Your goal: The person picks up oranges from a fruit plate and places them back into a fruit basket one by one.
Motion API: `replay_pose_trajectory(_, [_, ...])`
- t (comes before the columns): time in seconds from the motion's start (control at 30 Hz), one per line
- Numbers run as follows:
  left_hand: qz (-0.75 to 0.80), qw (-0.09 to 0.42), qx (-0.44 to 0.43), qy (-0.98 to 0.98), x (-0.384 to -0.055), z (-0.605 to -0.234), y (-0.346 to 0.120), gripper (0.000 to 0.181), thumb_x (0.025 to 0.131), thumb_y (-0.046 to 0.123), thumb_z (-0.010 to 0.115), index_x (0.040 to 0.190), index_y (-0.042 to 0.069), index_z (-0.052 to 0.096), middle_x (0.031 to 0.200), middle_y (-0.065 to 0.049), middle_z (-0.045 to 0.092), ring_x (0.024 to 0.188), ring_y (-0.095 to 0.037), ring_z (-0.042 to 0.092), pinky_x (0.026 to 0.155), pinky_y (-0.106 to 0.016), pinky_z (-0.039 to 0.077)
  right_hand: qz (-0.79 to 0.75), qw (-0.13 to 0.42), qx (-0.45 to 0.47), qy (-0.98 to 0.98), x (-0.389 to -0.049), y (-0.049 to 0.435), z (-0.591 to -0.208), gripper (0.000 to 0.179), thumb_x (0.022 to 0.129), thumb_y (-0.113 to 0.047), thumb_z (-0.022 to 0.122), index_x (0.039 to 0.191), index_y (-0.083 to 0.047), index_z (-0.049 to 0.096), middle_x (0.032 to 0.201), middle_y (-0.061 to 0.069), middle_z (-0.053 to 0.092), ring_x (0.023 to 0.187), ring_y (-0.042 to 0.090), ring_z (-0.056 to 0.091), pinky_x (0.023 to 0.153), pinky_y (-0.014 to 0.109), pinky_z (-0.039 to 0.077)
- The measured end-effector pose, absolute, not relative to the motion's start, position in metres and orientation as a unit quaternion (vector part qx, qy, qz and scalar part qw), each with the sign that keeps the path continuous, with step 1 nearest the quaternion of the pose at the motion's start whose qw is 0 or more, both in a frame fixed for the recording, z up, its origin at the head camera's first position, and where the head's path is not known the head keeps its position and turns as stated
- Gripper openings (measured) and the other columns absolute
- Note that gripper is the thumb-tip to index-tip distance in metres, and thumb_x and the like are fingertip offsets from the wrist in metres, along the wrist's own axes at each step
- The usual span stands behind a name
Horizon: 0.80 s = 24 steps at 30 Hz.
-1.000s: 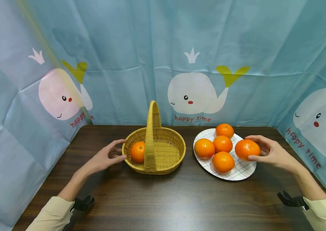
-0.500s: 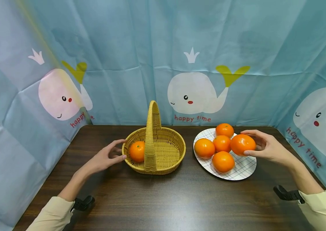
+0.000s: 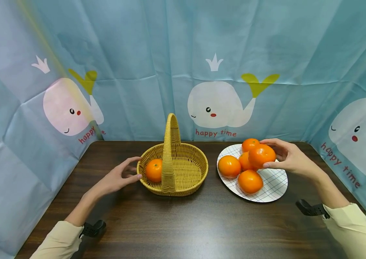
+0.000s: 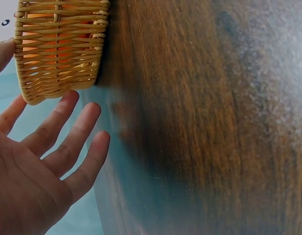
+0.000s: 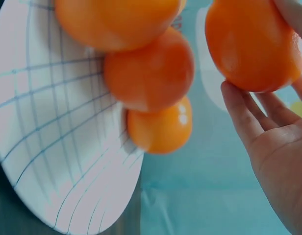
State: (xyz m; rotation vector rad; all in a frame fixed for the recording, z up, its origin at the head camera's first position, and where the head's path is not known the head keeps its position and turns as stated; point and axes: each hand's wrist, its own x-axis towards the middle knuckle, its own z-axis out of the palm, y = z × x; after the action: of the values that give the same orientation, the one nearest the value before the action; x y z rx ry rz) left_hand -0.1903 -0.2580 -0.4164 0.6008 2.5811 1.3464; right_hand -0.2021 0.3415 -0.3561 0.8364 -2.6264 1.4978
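Note:
My right hand (image 3: pixel 294 158) holds an orange (image 3: pixel 262 156) between thumb and fingers, raised over the plate (image 3: pixel 273 183) with its checked lines. In the right wrist view the held orange (image 5: pixel 254 44) hangs apart from the plate's surface. Several more oranges lie on that plate, one of them at its front (image 3: pixel 250 181). At the left end of the yellow wicker basket (image 3: pixel 187 172), my left hand (image 3: pixel 114 178) touches the rim with spread, fairly straight fingers. Inside the basket sits one orange (image 3: pixel 154 170), partly behind the handle.
Both basket and plate stand on a dark wooden table (image 3: pixel 183 223), the plate to the right. The basket's tall arched handle (image 3: pixel 168 154) rises across its middle. A pale blue curtain (image 3: pixel 131 104) with whale prints closes off the back and sides.
My right hand has lifted the orange from the plate's right side and carried it up and left, over the other oranges. The left hand and basket have stayed put.

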Motion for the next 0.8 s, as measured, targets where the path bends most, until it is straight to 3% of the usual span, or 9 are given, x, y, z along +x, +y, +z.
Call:
replay_pose_trajectory(0.4, [0.452, 0.084, 0.207, 0.864, -0.187, -0.415, -0.257, 0.067, 0.1, 0.024, 0.069, 0.155, 0.008, 0.035, 0.14, -0.026, 0.052, 0.12, -0.039, 0.058, 0.09, -0.045, 0.054, 0.505, -0.019, 0.307, -0.807, -0.216, 0.314, -0.354, 0.065, 0.084, 0.008, 0.08, 0.143, 0.0, 0.052, 0.135, 0.02, 0.055, 0.114, 0.022, 0.061, 0.094, 0.028, 0.05])
replay_pose_trajectory(0.8, [0.443, 0.091, 0.207, 0.867, -0.187, -0.413, -0.258, 0.067, 0.101, 0.025, 0.068, 0.156, 0.009, 0.034, 0.139, -0.025, 0.052, 0.121, -0.039, 0.058, 0.091, -0.048, 0.053, 0.52, -0.049, 0.308, -0.795, -0.223, 0.287, -0.352, 0.067, 0.085, 0.002, 0.081, 0.144, 0.0, 0.05, 0.135, 0.016, 0.056, 0.117, 0.025, 0.059, 0.095, 0.031, 0.05])
